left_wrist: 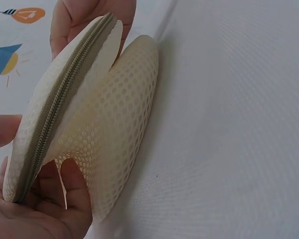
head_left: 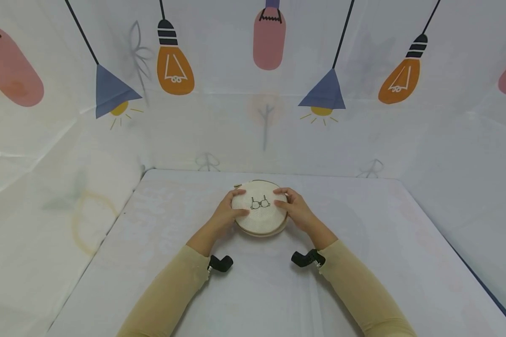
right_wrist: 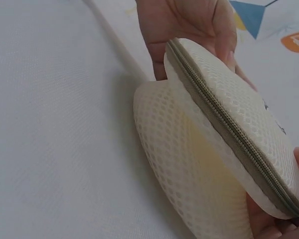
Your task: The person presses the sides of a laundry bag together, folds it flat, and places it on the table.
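A round cream mesh zip bag (head_left: 259, 220) with line-drawn glasses on its top is between the two hands. My left hand (head_left: 225, 213) grips its left rim, thumb on the top face and fingers curled under. The right hand (head_left: 299, 213) holds the opposite rim the same way. In the left wrist view, an olive zipper (left_wrist: 60, 104) runs along the raised edge. Beneath it the honeycomb mesh side (left_wrist: 127, 94) sags and folds inward, close over the white surface. The right wrist view also shows the zipper (right_wrist: 229, 129), its teeth meshed along the visible stretch.
A white-covered table (head_left: 341, 285) lies under the bag, with light cloth walls on its sides. The back wall carries printed lamps (head_left: 324, 91) and orange bulbs (head_left: 174, 70). Black wrist cameras (head_left: 221, 263) sit at both tan sleeve cuffs.
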### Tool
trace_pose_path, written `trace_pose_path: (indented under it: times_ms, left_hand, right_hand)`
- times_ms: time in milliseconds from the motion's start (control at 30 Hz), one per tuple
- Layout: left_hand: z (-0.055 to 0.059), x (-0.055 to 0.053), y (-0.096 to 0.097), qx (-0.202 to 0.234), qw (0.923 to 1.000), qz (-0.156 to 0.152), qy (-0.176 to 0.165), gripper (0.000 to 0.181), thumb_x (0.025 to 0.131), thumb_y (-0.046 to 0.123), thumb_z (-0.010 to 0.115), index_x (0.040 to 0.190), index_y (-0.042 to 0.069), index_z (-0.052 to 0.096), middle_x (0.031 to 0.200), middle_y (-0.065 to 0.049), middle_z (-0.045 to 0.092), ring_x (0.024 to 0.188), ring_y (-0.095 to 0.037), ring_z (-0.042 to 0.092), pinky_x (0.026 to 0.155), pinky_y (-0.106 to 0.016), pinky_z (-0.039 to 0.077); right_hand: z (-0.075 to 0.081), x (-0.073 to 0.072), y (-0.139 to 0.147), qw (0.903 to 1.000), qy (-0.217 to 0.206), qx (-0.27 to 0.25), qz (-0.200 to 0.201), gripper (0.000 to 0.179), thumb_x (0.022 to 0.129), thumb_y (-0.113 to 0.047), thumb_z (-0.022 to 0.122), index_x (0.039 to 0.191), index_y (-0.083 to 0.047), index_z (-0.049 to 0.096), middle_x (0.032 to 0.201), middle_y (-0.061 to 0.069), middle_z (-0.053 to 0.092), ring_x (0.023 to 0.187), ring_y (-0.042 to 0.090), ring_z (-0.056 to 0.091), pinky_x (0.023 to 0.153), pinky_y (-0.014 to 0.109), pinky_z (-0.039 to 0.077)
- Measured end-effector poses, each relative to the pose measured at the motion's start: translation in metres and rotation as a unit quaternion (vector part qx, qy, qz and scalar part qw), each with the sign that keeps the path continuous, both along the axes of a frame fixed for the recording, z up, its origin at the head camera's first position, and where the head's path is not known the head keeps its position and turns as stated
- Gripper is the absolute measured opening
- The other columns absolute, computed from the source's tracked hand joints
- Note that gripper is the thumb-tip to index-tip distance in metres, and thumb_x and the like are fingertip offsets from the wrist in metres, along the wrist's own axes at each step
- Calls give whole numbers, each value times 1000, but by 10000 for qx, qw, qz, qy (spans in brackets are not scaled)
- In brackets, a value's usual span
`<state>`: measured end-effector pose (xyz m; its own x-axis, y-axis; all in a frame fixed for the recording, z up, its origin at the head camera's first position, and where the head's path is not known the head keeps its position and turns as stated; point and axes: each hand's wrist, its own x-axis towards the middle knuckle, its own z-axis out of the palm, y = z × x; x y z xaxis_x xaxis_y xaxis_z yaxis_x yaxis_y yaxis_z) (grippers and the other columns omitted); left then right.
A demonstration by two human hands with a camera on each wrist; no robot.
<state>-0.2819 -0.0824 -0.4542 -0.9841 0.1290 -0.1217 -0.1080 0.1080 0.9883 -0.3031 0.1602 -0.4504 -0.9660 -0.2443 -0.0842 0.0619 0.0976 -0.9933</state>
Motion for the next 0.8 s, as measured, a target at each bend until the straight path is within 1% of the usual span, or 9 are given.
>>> trace_pose_path:
  times_ms: [133, 233, 300, 467, 700, 800]
  left_hand:
    - [0, 0, 2, -23, 10000, -41, 39, 67, 85, -1, 73, 144, 17, 47, 165, -7, 22, 153, -29, 11, 123, -46, 9]
    - [-1, 0, 3, -36, 9999, -34, 108, 68, 86, 0, 73, 146, 16, 46, 165, -8, 23, 153, -28, 12, 123, -44, 9]
    - [-1, 1, 3, -40, 9999, -11, 152, 69, 86, 1, 74, 147, 15, 45, 165, -9, 23, 152, -27, 14, 123, -42, 12]
    - [-2, 2, 3, -27, 9998, -16, 194, 70, 88, 2, 74, 149, 12, 41, 164, -12, 25, 152, -27, 18, 122, -40, 17]
    - [-3, 4, 3, -215, 9995, 62, 209, 70, 87, 4, 75, 149, 12, 42, 162, -15, 28, 150, -30, 23, 121, -42, 21]
    - [-4, 4, 4, -232, 9995, 63, 192, 71, 87, 4, 75, 149, 12, 42, 162, -16, 27, 149, -32, 24, 120, -43, 24]
  right_hand:
    - [-1, 0, 2, 9993, -152, -330, -52, 38, 97, -2, 62, 134, -2, 53, 138, 17, 51, 98, 15, 62, 76, 24, 56]
    - [-2, -1, 3, 9976, -273, -630, -79, 39, 96, 1, 63, 134, 0, 54, 143, 17, 47, 99, 13, 61, 78, 22, 55]
    - [-3, 0, 4, 9966, -326, -752, -103, 40, 95, 2, 63, 134, 1, 53, 142, 16, 48, 98, 12, 61, 78, 21, 55]
    - [-3, 0, 5, 9960, -364, -802, -136, 41, 95, 2, 63, 135, 2, 53, 136, 15, 51, 97, 12, 61, 77, 21, 55]
    - [-5, -1, 6, 9949, -380, -918, -177, 39, 96, 2, 62, 134, 1, 53, 144, 12, 45, 98, 11, 61, 76, 20, 55]
    - [-5, -1, 6, 9945, -390, -952, -196, 40, 96, 2, 62, 134, 2, 52, 138, 12, 49, 95, 11, 61, 74, 21, 55]
